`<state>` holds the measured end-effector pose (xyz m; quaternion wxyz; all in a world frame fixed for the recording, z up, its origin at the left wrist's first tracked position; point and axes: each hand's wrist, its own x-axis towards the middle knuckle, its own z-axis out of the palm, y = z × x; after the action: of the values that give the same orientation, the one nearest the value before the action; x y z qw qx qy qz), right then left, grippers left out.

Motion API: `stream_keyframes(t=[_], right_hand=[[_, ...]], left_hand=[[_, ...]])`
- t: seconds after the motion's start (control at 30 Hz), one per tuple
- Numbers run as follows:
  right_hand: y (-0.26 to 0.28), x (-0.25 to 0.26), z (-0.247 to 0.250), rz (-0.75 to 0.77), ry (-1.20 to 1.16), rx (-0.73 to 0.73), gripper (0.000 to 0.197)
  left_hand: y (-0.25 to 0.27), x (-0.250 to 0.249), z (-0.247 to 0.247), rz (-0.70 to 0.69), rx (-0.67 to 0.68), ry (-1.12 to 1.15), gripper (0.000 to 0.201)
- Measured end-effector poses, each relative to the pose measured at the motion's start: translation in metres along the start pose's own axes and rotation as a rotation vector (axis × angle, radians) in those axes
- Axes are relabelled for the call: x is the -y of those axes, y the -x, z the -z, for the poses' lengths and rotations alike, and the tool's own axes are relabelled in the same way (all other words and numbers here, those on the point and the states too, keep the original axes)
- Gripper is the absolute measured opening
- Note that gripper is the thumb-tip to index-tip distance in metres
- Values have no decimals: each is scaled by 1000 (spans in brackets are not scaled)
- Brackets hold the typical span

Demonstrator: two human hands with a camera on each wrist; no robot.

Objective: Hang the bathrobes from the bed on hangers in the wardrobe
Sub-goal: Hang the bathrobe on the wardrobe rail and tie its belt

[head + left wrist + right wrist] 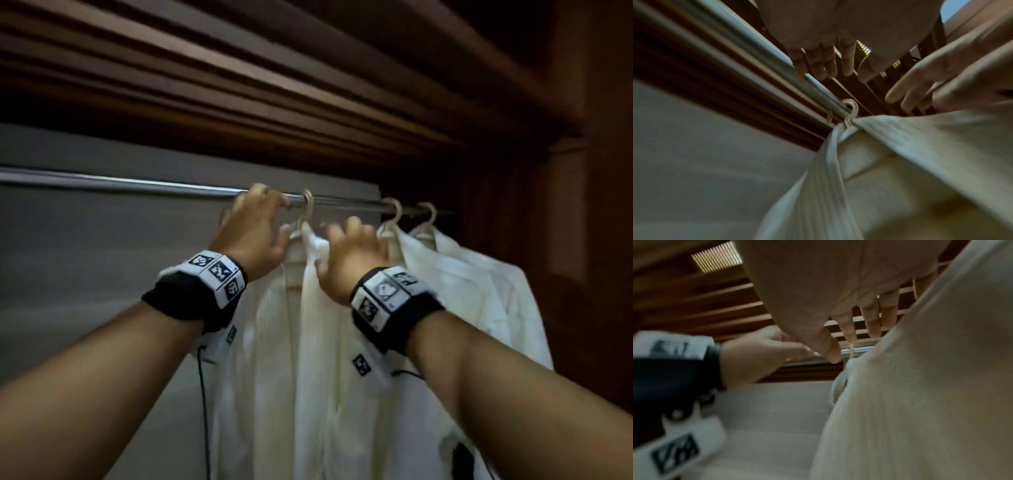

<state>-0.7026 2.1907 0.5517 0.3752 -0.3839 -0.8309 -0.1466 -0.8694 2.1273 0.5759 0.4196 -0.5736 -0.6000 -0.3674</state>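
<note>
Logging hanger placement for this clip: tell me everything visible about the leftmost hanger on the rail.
The leftmost hanger looks like cream plastic. Its hook sits over the metal rail, apart from two similar hangers further right. A white ribbed bathrobe drapes over it, hiding the shoulders; only hook and neck show. The left hand is at the rail beside the hook, the right hand by the collar; neither plainly grips it.

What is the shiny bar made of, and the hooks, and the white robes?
The rail looks like polished metal: grey, with a bright streak of light along it. The hanger hook looks like smooth cream plastic, though painted wood is possible. The bathrobe looks like soft ribbed cotton, with fine lines running down it and loose folds.
</note>
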Motion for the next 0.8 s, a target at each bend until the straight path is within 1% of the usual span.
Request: stream_keyframes(t=[0.03,0.07,0.1,0.13,0.17,0.23,0.27,0.3,0.37,0.4,0.47,0.57,0.67,0.8], right_hand=[[-11,4,-6,1,41,57,53],[-18,6,-12,15,45,122,52],[-24,5,-18,25,40,183,52],[-28,1,-22,27,32,231,52],[-31,-5,-25,13,17,260,53],[-35,-22,-29,-30,-44,253,48],[-37,-31,-31,-58,-83,247,44],[-39,-40,-33,-85,-116,256,42],[-49,-59,-38,-137,-153,295,46],[-53,-69,-41,-170,-170,306,50],[-61,-86,-46,-236,-186,319,60],[-68,-103,-53,-224,-170,352,70],[-72,-113,-59,-188,-207,379,72],[-67,-116,-63,-165,-182,347,72]], left_hand=[[-16,-3,0,-40,-6,-75,47],[-31,-4,-2,-67,26,-130,55],[-44,-4,-7,-91,89,-171,61],[-55,-4,-13,-119,167,-210,62],[-65,-3,-20,-154,238,-250,59],[-83,-4,-33,-205,299,-293,43],[-92,-6,-37,-199,315,-297,37],[-101,-8,-42,-175,346,-299,39],[-115,-15,-53,-133,418,-322,53],[-121,-18,-57,-129,431,-345,55],[-129,-25,-65,-152,421,-406,50],[-133,-30,-78,-149,379,-441,46],[-134,-30,-87,-125,332,-441,49],[-126,-34,-90,-119,249,-476,48]])
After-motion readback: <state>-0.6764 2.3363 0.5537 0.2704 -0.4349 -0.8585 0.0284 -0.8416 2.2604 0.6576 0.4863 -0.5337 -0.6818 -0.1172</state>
